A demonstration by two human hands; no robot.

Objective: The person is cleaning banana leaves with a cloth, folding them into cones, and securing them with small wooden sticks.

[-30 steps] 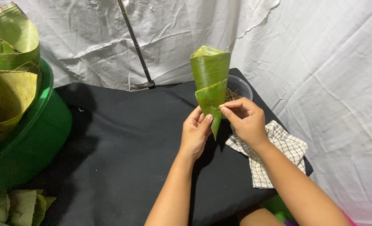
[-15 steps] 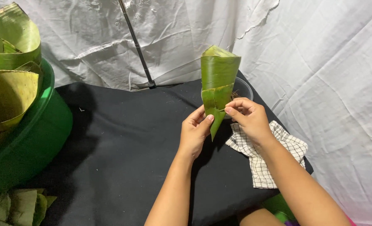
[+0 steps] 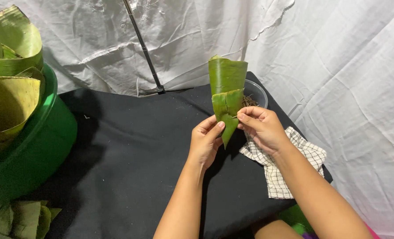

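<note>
White sheeting (image 3: 338, 66) hangs behind a table under a black cloth (image 3: 130, 155), and a thin dark pole (image 3: 144, 48) leans against that sheeting. Above the cloth's right half, a green leaf cone (image 3: 227, 99) stands upright, tip down, held between 2 hands. Left of the cone, the left hand (image 3: 206, 141) curls its fingers (image 3: 210, 128) partway, the thumb pressing the cone's lower edge near the tip. Right of the cone, the right hand (image 3: 261, 128) pinches the overlapping flap, fingers (image 3: 245, 116) drawn nearly closed on the seam; whether a pin sits between them I cannot tell. Behind the cone a clear bowl (image 3: 260, 90) holds thin brown sticks. Below and right of the cone lies a checked cloth (image 3: 290, 163). Far left of the cone, a green tub (image 3: 42, 146) holds rolled leaves (image 3: 11, 66).
</note>
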